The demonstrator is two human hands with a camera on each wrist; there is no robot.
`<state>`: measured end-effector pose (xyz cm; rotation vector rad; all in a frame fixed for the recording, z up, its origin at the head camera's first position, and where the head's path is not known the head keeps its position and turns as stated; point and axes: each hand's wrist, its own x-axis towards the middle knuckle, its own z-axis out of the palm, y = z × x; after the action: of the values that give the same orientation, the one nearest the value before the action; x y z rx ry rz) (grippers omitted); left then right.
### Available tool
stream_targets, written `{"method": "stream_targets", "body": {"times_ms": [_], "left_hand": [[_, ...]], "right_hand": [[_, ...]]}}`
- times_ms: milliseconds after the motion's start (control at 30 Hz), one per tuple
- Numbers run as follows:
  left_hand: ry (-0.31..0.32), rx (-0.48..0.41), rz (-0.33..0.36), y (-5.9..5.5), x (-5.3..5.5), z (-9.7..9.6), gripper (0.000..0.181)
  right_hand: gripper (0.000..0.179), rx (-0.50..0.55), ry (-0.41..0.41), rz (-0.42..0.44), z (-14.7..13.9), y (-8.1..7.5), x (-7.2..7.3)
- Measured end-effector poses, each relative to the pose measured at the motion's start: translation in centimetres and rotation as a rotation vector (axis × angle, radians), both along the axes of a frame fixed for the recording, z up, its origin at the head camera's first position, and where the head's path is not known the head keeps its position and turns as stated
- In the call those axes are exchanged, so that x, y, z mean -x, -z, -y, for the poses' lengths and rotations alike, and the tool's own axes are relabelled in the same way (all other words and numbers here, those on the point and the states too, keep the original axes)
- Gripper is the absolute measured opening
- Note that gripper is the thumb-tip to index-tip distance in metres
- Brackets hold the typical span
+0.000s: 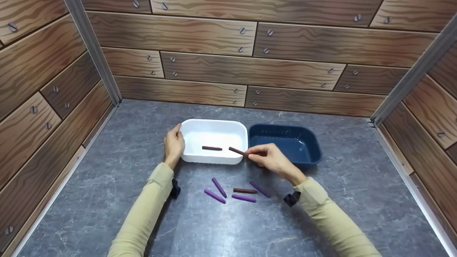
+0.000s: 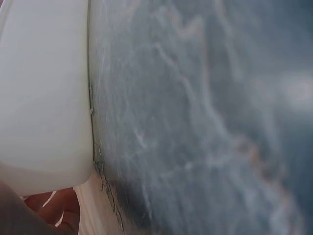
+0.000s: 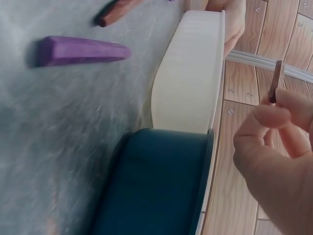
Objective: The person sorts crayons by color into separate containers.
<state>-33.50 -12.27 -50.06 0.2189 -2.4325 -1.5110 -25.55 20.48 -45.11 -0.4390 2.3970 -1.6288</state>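
My right hand (image 1: 273, 160) pinches a brown crayon (image 1: 236, 151) between thumb and fingertips, above the right end of a white bin (image 1: 214, 159). In the right wrist view the held crayon (image 3: 277, 81) sticks out past the fingertips. Another brown crayon (image 1: 212, 148) lies inside the white bin. My left hand (image 1: 174, 144) holds the bin's left end; in the left wrist view its curled fingers (image 2: 61, 208) show partly at the bin's corner. On the table in front lie a brown crayon (image 1: 245, 191) and several purple crayons (image 1: 244, 198).
A dark blue bin (image 1: 314, 161) stands directly right of the white one, with no crayons visible in it. Both are on a grey marbled table (image 1: 142, 117). Wood-patterned walls (image 1: 200, 64) enclose the table at the back and both sides.
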Motion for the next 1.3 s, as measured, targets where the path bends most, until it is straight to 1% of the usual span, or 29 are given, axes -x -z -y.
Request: {"method": "stream_targets", "body": {"times_ms": [200, 267, 300, 433, 500, 533, 667, 800, 900, 1000, 1067, 1133, 1200, 1300], "left_hand": [[-0.008, 0.003, -0.015, 0.0, 0.0, 0.0, 0.041], [-0.007, -0.002, -0.017, 0.0, 0.0, -0.1, 0.041], [-0.007, -0.005, -0.016, 0.0, 0.0, -0.1, 0.041], [0.001, -0.011, -0.007, -0.1, 0.1, -0.2, 0.041], [-0.002, -0.015, -0.006, -0.1, 0.2, -0.2, 0.041], [-0.002, -0.017, -0.003, -0.1, 0.2, -0.2, 0.041], [-0.006, -0.025, 0.002, 0.0, 0.1, -0.1, 0.041], [-0.015, -0.025, -0.001, 0.2, 0.0, -0.1, 0.041], [-0.014, -0.025, -0.003, 0.2, 0.0, -0.2, 0.041], [-0.016, -0.024, 0.012, 0.4, -0.2, -0.3, 0.041], [-0.013, -0.019, 0.012, 0.4, -0.2, -0.3, 0.041], [-0.010, -0.016, 0.007, 0.4, -0.1, -0.3, 0.041], [-0.007, -0.015, 0.003, 0.3, -0.1, -0.2, 0.041], [-0.007, -0.009, 0.009, 0.2, 0.0, 0.1, 0.042]], "right_hand": [[0.019, 0.006, 0.031, 0.031, 1.4, -0.4, 1.3], [0.019, -0.005, 0.028, 0.010, 1.9, -0.5, 1.8], [0.020, -0.014, 0.027, 0.002, 2.2, -1.0, 1.8], [0.020, -0.011, 0.038, -0.036, 3.2, -0.9, 3.0], [0.021, -0.007, 0.046, -0.035, 3.8, -0.7, 3.6], [0.021, -0.007, 0.048, -0.045, 3.9, -0.1, 4.1], [0.020, -0.010, 0.071, -0.067, 5.0, 0.5, 5.2], [0.019, -0.003, 0.104, -0.114, 6.5, 1.4, 6.1], [0.019, -0.055, 0.101, -0.177, 7.6, 2.0, 6.6], [0.019, -0.121, 0.082, -0.245, 8.4, 2.8, 6.8], [0.019, -0.137, 0.079, -0.272, 8.8, 3.0, 7.0], [0.019, -0.133, 0.088, -0.262, 9.0, 3.1, 7.3], [0.019, -0.129, 0.099, -0.231, 9.2, 3.1, 7.6], [0.020, -0.137, 0.086, -0.175, 9.4, 2.8, 8.1]]}}
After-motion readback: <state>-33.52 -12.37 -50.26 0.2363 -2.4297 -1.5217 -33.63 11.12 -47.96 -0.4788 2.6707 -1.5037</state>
